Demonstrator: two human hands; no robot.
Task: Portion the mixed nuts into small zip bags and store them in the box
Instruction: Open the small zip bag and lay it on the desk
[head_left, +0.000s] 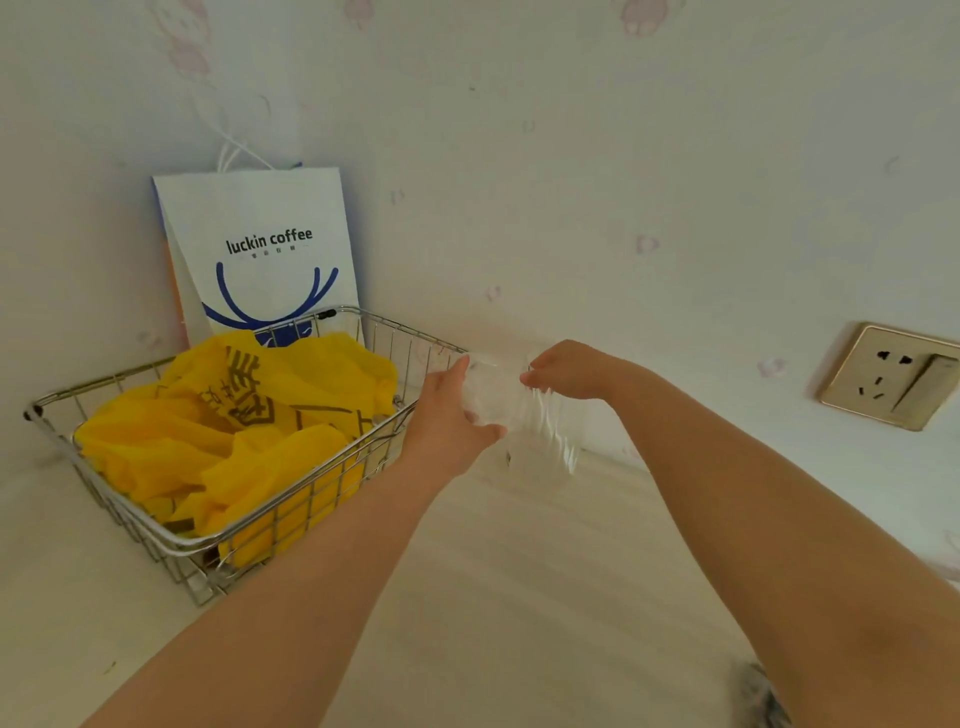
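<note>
Two bare forearms reach out from the bottom edge over the pale desk, and a dark blurred shape sits at the lower right, too smeared to name. Further out, the left hand has its thumb and fingers curled round the left side of a clear, empty-looking zip bag, while the right hand pinches the bag's upper right edge from above — the two hold it between them in the air, just clear of the desk. More clear plastic hangs in blurred streaks below the right hand (possibly further bags from a stack; the blur hides which).

Just left of the hands stands a wire basket holding a crumpled yellow plastic bag with dark print. Behind it a white paper bag marked "luckin coffee" leans in the wall's corner, and a gold wall socket sits far right.

By my reading the task is at its very start — a bag is being separated or opened, nothing more. No nuts are visible anywhere, no filled bags, and no box that I can pick out as the store. Filling, sealing and stowing all appear to remain.
</note>
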